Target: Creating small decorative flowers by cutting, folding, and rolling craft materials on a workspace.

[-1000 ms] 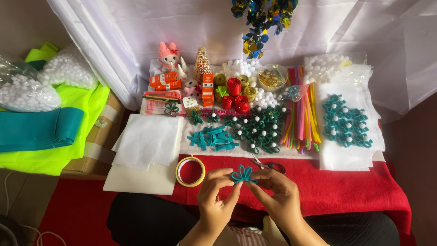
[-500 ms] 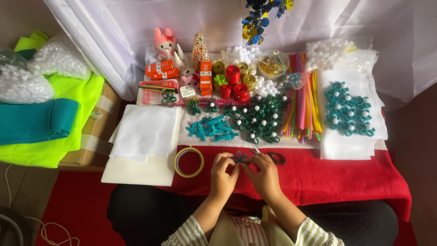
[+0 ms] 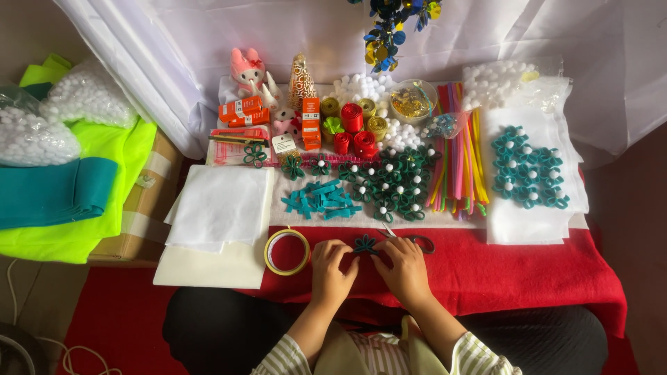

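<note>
**Inspector:** Flower [image 3: 365, 244], dark teal felt, sits between both hands on the red cloth [image 3: 528, 271]. Left hand [image 3: 332, 267] pinches its near-left petals with the fingertips; right hand [image 3: 404, 267] pinches the opposite side. Both hands are closed on the piece, knuckles facing the camera.

**Clerk:** What lies beside the left hand?

**Inspector:** Tape ring [image 3: 286, 251], yellow, flat on the cloth just outside the left hand. Beyond that, white sheets [image 3: 219, 208], stacked.

**Clerk:** And by the right hand?

**Inspector:** Scissors [image 3: 410, 241], just past its fingertips; the blades point toward the flower, and whether they touch it cannot be told.

**Clerk:** Farther out?

**Inspector:** Ahead of both hands, loose teal strips [image 3: 319, 198] and a cluster of finished dark flowers [image 3: 392, 184] with white centres. Farther from the right hand, coloured sticks [image 3: 458, 167] and lighter teal flowers [image 3: 528, 167] on white felt.
</note>
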